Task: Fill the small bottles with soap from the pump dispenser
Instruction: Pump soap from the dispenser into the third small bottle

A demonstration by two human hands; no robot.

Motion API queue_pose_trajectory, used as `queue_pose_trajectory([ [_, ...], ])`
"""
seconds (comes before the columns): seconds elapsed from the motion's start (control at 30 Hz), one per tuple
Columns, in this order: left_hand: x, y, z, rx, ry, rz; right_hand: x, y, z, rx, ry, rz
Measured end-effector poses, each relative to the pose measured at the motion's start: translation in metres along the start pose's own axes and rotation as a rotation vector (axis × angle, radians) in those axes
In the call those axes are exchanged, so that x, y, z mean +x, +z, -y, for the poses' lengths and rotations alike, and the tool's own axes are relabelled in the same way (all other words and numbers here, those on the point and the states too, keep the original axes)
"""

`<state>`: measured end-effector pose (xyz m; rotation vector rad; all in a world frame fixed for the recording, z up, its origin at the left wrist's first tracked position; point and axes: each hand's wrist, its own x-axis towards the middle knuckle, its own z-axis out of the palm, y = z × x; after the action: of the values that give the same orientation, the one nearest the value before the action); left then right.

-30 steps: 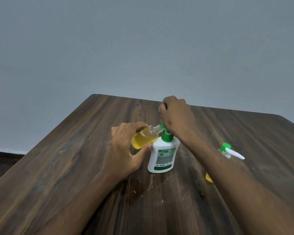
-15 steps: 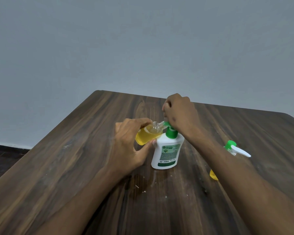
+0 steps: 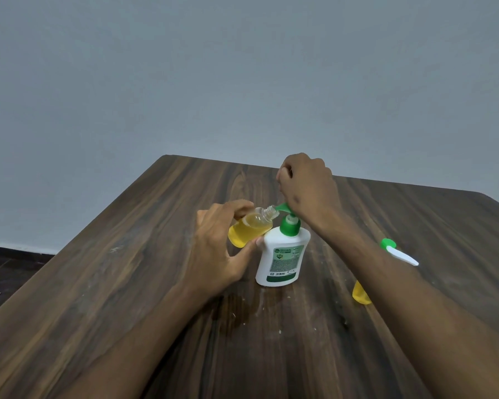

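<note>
White plastic pump dispenser [image 3: 283, 256], green label reading "ORIGINAL", stands under the right hand [image 3: 307, 188] curled on its green pump. Left hand [image 3: 218, 246] grips the tilted clear small bottle [image 3: 249, 230] of yellow soap at the spout; open wooden tabletop [image 3: 127, 254] lies leftward.

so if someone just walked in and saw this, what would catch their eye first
Probably the small clear bottle of yellow soap, held tilted in the left hand near the table's middle, its open neck up against the green spout of the white pump dispenser. The right hand sits curled on top of the pump head. Off to the right, a second yellow bottle with a green-and-white spray top is partly hidden behind the right forearm.
</note>
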<state>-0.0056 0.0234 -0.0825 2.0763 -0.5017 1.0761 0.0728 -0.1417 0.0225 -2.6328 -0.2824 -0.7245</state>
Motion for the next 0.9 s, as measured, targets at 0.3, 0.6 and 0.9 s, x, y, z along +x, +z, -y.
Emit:
queue_pose_trajectory([
  [0.3,0.001,-0.004,-0.001,-0.018,-0.074,-0.008,0.001,-0.018,0.005,-0.049,-0.086,-0.189],
  [0.6,0.007,-0.014,-0.012,0.067,-0.109,0.079,-0.021,-0.105,-0.015,0.029,-0.178,-0.382],
  [0.9,0.021,-0.025,-0.017,0.019,-0.063,0.057,-0.159,-0.169,-0.156,-0.008,0.123,-0.308],
])
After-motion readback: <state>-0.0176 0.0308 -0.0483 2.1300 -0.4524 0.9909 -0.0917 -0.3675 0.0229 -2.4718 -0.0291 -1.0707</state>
